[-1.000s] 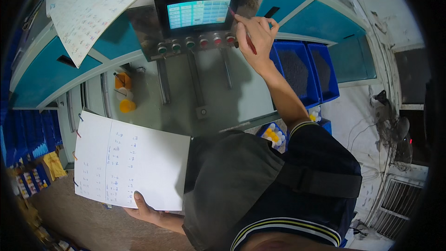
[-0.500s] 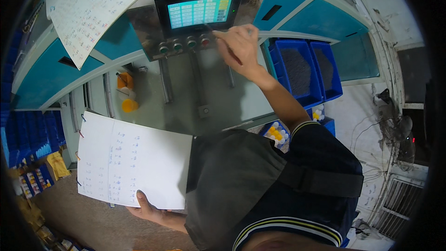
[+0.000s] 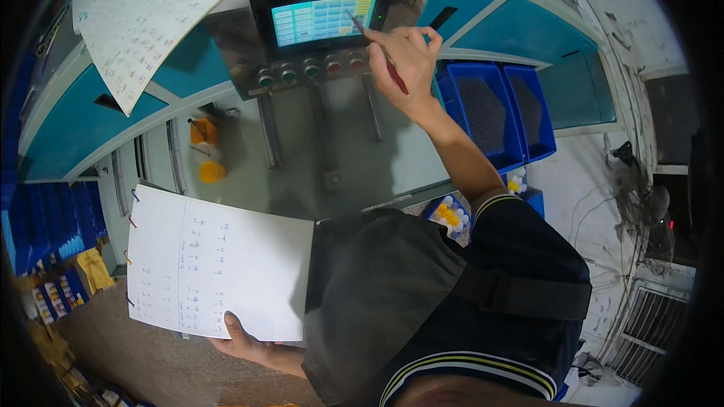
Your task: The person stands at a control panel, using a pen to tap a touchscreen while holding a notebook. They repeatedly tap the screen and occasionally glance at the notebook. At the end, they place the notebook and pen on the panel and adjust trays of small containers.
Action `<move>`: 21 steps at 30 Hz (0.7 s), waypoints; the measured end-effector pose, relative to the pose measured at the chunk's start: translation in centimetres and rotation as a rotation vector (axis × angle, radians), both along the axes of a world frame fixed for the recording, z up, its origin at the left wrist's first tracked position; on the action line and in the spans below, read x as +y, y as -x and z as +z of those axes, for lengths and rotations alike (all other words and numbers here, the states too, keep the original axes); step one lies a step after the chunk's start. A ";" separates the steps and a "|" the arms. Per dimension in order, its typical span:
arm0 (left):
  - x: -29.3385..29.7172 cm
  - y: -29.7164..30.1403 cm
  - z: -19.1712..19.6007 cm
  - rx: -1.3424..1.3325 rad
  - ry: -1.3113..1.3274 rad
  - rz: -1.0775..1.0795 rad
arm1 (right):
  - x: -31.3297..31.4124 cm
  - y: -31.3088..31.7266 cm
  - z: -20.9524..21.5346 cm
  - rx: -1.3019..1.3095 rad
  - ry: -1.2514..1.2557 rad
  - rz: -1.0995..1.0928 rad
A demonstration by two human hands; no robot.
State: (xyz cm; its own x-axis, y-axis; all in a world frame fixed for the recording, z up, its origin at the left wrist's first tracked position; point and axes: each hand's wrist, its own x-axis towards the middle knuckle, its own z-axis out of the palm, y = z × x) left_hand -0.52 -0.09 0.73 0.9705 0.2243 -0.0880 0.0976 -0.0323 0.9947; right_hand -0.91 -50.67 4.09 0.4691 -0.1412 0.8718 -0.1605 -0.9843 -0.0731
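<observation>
My right hand point(image 3: 407, 64) pinches a slim dark red pen point(image 3: 397, 78). Its thin dark tip is over the right part of a lit touchscreen point(image 3: 302, 24), though I cannot tell whether it touches the glass. Below the screen runs a row of round push buttons point(image 3: 311, 71), green and red. At the lower left, my left hand point(image 3: 241, 341) grips the near edge of an open ring-bound notebook point(image 3: 260, 279). The thumb lies on the page and the other fingers are hidden beneath. Handwritten columns fill part of the white page.
A large handwritten sheet point(image 3: 162, 15) overlaps the machine's teal panels at the upper left. Yellow and white containers point(image 3: 211, 172) stand on the grey surface. Blue bins of dark grains point(image 3: 483, 117) sit to the right, above a blue box of yellow and white pieces point(image 3: 450, 215).
My right hand has moved right, and the pen's tip has gone up from the screen's lower edge to its right part. Some screen cells look bluer. The notebook has shifted very slightly.
</observation>
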 end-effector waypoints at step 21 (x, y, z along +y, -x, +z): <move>0.1 -0.2 -0.4 -0.027 -0.007 0.012 | 0.4 0.4 -1.8 0.078 -0.013 0.022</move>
